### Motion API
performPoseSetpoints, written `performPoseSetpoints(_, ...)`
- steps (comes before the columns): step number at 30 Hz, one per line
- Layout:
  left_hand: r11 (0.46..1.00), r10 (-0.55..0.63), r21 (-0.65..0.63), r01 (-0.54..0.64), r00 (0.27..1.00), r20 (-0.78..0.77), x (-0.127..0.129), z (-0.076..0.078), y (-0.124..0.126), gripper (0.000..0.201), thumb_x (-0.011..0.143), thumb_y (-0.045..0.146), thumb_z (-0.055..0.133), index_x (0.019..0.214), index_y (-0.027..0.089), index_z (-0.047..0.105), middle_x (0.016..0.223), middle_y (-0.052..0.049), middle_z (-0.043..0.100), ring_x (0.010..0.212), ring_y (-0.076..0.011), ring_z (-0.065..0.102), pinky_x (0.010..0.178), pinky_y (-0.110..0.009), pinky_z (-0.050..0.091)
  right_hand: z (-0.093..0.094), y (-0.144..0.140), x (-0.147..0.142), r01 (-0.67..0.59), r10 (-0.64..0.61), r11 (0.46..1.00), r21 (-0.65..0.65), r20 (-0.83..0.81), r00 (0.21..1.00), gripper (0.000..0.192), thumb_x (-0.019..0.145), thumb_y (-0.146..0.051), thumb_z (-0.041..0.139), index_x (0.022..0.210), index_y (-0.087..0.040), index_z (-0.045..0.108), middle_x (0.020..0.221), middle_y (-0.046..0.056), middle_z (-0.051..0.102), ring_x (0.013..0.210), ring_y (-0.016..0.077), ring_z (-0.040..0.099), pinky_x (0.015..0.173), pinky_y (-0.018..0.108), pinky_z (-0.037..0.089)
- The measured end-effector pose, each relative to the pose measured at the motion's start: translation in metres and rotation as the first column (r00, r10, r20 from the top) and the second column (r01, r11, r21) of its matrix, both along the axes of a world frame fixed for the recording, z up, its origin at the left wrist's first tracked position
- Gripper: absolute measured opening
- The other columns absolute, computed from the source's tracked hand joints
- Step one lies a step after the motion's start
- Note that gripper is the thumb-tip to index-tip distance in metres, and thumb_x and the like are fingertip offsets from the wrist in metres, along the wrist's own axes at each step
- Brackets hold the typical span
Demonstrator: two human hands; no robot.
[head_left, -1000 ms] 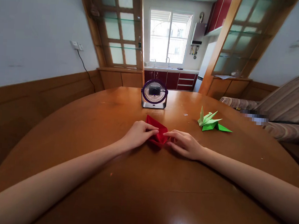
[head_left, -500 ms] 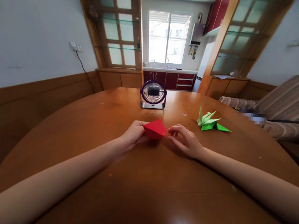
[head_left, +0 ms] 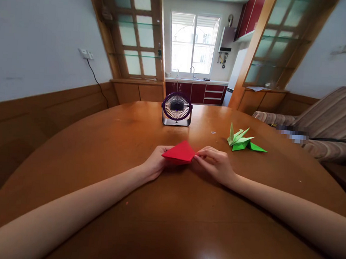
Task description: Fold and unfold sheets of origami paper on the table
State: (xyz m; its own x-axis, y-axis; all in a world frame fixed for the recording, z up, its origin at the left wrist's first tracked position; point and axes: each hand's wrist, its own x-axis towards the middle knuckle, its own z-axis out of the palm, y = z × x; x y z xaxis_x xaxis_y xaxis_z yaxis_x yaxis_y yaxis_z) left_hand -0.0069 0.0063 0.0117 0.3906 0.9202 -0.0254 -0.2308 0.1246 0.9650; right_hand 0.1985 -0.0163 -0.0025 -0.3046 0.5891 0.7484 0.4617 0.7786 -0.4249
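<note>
A piece of folded red paper (head_left: 180, 152) with a pointed, kite-like outline is held just over the wooden table. My left hand (head_left: 156, 162) grips its left side, with most of the fingers hidden behind and beneath the paper. At the paper's right corner, my right hand (head_left: 215, 164) pinches the tip between thumb and fingers. To the right of that hand lie green paper pieces: a light green folded crane (head_left: 239, 139) and a darker green folded piece (head_left: 256, 147) touching it.
A small purple desk fan (head_left: 177, 108) stands upright beyond the paper on the table (head_left: 96, 203). Tiny paper scraps dot the tabletop. At the right is a striped armchair (head_left: 330, 120); a wall socket (head_left: 86, 54) with a black cord is on the left.
My right hand has closed from a loose, parted pose onto the red paper's right corner. The paper has turned and flattened slightly, and my left hand has come a little lower.
</note>
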Motion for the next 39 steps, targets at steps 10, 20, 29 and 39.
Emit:
performPoseSetpoints(10,0.999,-0.031,0.031,0.03,0.999,0.037,0.0018,-0.0036,-0.0028,0.051,0.049,0.02,0.09,0.097,0.014,0.076,0.081,-0.006,0.076,0.06,-0.0129,0.065,0.06,-0.022,0.049,-0.0058,0.0057,0.0014,-0.063,0.054,0.994,-0.093,-0.092,0.994,0.021,0.088,-0.03,0.063,0.104,-0.021,0.073,0.086,0.007,0.07,0.076,0.0167,0.063,0.064,0.028,0.052)
performPoseSetpoints(20,0.997,-0.068,0.048,0.066,0.996,0.053,0.0017,-0.0063,-0.0008,0.051,0.051,0.019,0.089,0.1,0.013,0.075,0.087,-0.009,0.075,0.068,-0.0174,0.069,0.066,-0.025,0.053,-0.0072,0.0041,0.0025,-0.044,0.041,0.996,-0.072,-0.035,0.999,0.036,0.088,-0.031,0.063,0.123,-0.021,0.065,0.078,0.004,0.068,0.066,0.014,0.056,0.063,0.028,0.049)
performPoseSetpoints(29,0.998,0.035,-0.05,-0.03,0.994,0.104,0.004,-0.0082,-0.0001,0.041,0.046,0.015,0.09,0.084,0.01,0.076,0.072,-0.007,0.074,0.06,-0.0166,0.068,0.066,-0.028,0.055,-0.0009,0.0032,0.0029,-0.062,0.062,0.992,-0.109,0.002,0.998,0.023,0.09,-0.032,0.061,0.108,-0.019,0.069,0.082,0.004,0.063,0.068,0.0137,0.056,0.061,0.026,0.047)
performPoseSetpoints(39,0.998,0.026,-0.055,-0.028,0.999,-0.033,-0.001,-0.0038,0.0018,0.022,0.056,0.016,0.085,0.075,0.012,0.075,0.067,-0.007,0.072,0.06,-0.0164,0.066,0.064,-0.027,0.053,0.0007,0.0041,0.0012,0.064,-0.062,0.998,0.014,-0.131,0.989,0.011,0.087,-0.028,0.064,0.091,-0.019,0.061,0.083,0.004,0.062,0.071,0.0147,0.056,0.063,0.028,0.048)
